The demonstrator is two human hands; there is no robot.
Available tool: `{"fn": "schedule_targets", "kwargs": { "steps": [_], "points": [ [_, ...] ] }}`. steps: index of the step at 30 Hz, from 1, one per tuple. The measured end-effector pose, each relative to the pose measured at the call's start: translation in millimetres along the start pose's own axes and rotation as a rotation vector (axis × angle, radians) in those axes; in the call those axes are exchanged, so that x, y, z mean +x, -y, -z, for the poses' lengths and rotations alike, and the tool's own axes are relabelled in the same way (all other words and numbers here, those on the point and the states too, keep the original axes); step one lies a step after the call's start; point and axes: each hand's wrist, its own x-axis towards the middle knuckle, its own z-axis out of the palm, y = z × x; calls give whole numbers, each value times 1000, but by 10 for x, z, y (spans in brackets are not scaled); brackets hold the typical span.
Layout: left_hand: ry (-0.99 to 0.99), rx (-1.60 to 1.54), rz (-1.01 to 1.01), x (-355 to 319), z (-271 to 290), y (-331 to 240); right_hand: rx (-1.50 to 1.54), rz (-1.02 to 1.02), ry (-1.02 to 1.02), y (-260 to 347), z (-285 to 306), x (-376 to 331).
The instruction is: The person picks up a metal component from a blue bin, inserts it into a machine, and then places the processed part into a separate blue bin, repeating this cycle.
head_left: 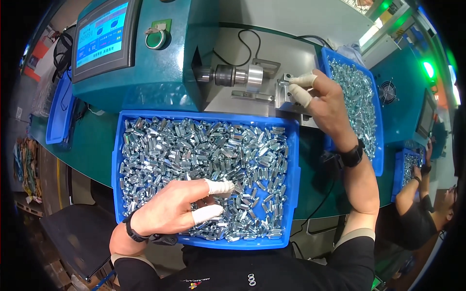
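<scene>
Metal pieces: small, silvery and elongated, heaped in the large blue tray in front of the person; the layer thins toward the tray's lower right, where patches of blue bottom show.
Left hand: over the tray's near part, thumb and forefinger spread apart in white finger covers; whether they touch the pieces is hard to tell.
Right hand: at the metal fixture beyond the tray's far right corner, two covered fingertips beside its top; whether they grip a piece cannot be told.
Spindle: dark-collared, pointing toward the fixture, with a bright cylindrical end.
Machine: green housing behind the tray, with a lit screen and a round green button.
Second tray: blue, right of the right hand, full of similar pieces.
Table: green, under both trays and the machine.
Co-worker: far right, hands at another blue tray.
</scene>
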Motion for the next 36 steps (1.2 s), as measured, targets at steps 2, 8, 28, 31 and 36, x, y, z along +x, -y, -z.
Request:
{"fn": "schedule_targets", "kwargs": {
  "steps": [2,8,28,31,36],
  "points": [
    [16,16,14,-13,21,-17,-160,120,-25,85,-46,-51],
    [73,46,-6,-48,57,-12,0,-164,-91,162,-96,-141],
    [129,-185,40,-6,60,-58,326,-227,295,136,-157,-48],
    [138,-178,33,12,57,-79,443,-155,287,-4,-183,-62],
    [96,-222,85,4,17,-81,468,-125,253,-74,-216,-35]
  ]
}}
